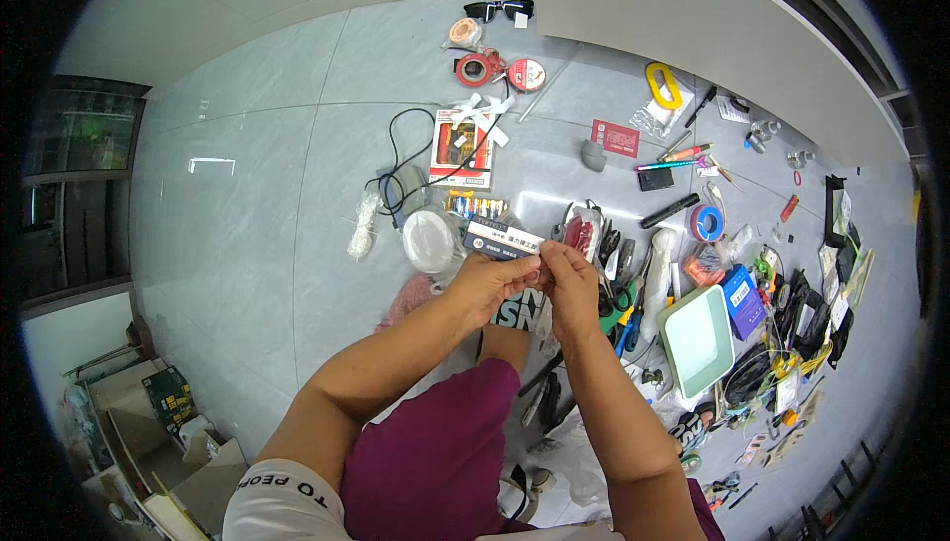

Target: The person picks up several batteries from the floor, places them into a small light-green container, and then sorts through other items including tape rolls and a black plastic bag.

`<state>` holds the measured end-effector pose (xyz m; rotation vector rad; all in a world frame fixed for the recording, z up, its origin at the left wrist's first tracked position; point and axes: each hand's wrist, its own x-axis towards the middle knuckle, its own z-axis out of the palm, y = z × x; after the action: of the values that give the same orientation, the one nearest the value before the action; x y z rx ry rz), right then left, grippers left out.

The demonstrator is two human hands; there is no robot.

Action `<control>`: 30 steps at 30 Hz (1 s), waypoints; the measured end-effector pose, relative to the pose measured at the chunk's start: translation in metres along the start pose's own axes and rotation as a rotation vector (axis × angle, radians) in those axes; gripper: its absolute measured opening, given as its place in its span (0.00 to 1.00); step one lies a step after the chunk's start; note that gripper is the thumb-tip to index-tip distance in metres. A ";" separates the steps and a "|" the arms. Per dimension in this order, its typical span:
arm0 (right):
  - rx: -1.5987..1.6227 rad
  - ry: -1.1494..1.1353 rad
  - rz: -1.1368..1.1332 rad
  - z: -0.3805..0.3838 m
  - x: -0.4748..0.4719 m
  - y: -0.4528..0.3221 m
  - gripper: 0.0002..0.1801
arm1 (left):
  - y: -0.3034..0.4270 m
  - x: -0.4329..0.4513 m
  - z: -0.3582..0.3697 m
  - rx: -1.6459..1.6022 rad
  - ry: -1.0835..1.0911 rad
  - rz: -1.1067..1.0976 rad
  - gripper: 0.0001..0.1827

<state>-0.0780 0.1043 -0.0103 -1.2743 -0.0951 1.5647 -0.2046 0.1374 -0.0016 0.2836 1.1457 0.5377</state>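
Observation:
A small black-and-white cardboard box (503, 238) with printing on its face is held up in front of me. My right hand (573, 285) pinches its right end between thumb and fingers. My left hand (488, 285) meets it there, fingertips at the lower edge near the same corner. Just behind the box lies a pack of batteries (476, 205), partly covered by it. To the left is a white round container (430, 239) in clear plastic. A red item in a clear bag (582, 233) and several hand tools (620, 274) lie beside my right hand.
On the tiled floor a pale green tray (698, 340) stands right, beside a blue-purple box (744, 302). Farther off lie a boxed tool set (462, 147) under a black cable, tape rolls (475, 68) and sunglasses (499, 11). A grey panel (712, 29) borders the far right.

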 end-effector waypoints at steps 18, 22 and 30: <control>-0.010 -0.008 0.010 0.008 -0.001 -0.002 0.11 | -0.003 0.003 -0.009 -0.016 -0.012 0.010 0.10; 0.007 -0.017 0.006 0.007 0.000 0.001 0.11 | -0.002 0.002 -0.011 -0.012 -0.019 0.002 0.11; -0.012 -0.021 0.002 0.007 -0.001 -0.001 0.11 | -0.004 0.003 -0.013 -0.008 -0.025 0.000 0.11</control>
<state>-0.0820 0.1077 -0.0060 -1.2682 -0.1165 1.5816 -0.2144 0.1354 -0.0108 0.2826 1.1186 0.5377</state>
